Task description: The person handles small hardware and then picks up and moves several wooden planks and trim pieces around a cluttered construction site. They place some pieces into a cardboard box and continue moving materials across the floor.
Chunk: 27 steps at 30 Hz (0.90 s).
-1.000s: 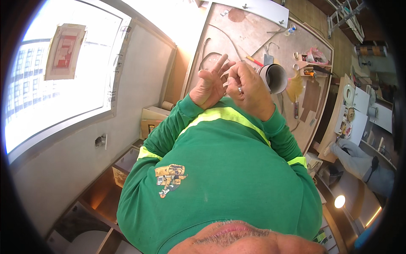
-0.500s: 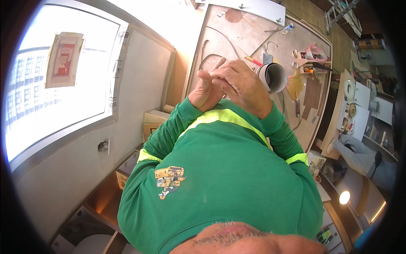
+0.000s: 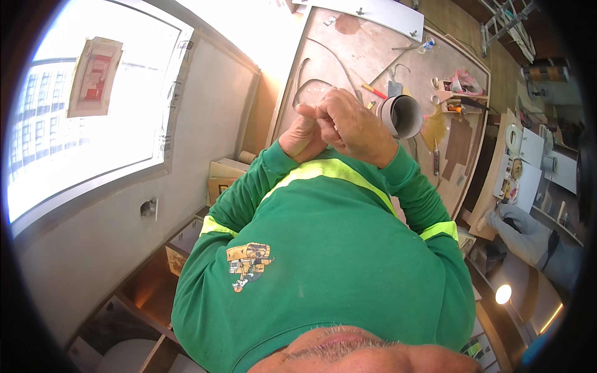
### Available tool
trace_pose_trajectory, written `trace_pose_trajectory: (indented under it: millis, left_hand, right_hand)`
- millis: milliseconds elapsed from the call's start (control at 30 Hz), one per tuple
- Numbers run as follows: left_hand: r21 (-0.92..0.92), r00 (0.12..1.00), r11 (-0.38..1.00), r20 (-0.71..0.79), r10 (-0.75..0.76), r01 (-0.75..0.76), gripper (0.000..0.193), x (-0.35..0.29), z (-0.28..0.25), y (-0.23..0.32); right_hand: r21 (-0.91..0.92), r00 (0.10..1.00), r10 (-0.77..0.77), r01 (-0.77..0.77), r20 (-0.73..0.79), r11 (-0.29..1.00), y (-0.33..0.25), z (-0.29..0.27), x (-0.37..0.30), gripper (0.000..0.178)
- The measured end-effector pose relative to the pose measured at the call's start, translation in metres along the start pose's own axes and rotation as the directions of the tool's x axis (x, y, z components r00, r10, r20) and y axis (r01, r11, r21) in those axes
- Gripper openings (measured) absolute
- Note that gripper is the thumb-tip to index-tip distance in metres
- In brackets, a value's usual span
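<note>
My two hands meet in front of my chest, above the near part of a worktable. My left hand has its thumb raised, and its other fingers are largely hidden behind the right hand. Across it lies my right hand, its fingers curled and pinched together against the left fingertips. Whatever is between them, if anything, is hidden. Just right of the right hand stands a hollow grey-white cylinder, dark inside. A red-and-yellow handle lies beyond the hands.
The brownish worktable carries thin curved strips, a straw hand brush, a utility knife and a wooden tray of tools. White panels lie at its far edge. A bright window fills the left wall. Another person's legs show at right.
The right fingers have curled tighter over the left hand. The left finger that stuck out past them no longer shows. The view has shifted slightly.
</note>
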State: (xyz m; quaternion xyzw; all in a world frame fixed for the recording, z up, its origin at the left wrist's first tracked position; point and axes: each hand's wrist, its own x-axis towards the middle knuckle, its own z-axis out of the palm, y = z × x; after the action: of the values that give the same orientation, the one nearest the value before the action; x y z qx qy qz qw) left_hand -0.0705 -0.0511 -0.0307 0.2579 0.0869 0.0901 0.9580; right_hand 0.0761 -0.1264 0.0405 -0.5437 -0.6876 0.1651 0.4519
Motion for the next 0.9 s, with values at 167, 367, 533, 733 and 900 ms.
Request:
trace_pose_trajectory:
  millis: [167,367,533,733,900]
  left_hand:
    - [0.029,0.997,0.998,-0.060,0.055,-0.054,0.133,0.003,0.004,0.004]
    - [0.044,0.995,0.998,-0.079,0.056,-0.053,0.139,0.005,0.010,0.006]
    - [0.004,0.993,1.000,-0.114,0.025,-0.024,0.130,0.005,0.018,0.005]
    - [0.328,0.949,0.932,-0.211,0.233,-0.155,0.075,0.002,0.020,0.004]
    - [0.241,0.927,0.963,-0.322,0.194,-0.118,0.049,0.000,0.008,0.008]
  right_hand:
    - [0.018,0.998,0.066,-0.066,0.008,0.998,0.005,-0.007,-0.005,0.014]
    - [0.008,0.989,0.150,-0.150,-0.005,0.989,0.010,-0.015,-0.009,0.009]
    - [-0.071,0.984,0.176,-0.177,-0.030,0.982,0.008,-0.010,-0.019,0.016]
    - [0.113,0.931,0.334,-0.320,-0.144,0.941,0.007,-0.005,-0.027,0.011]
    - [0.077,0.950,0.259,-0.249,-0.172,0.965,0.008,-0.004,-0.030,0.008]
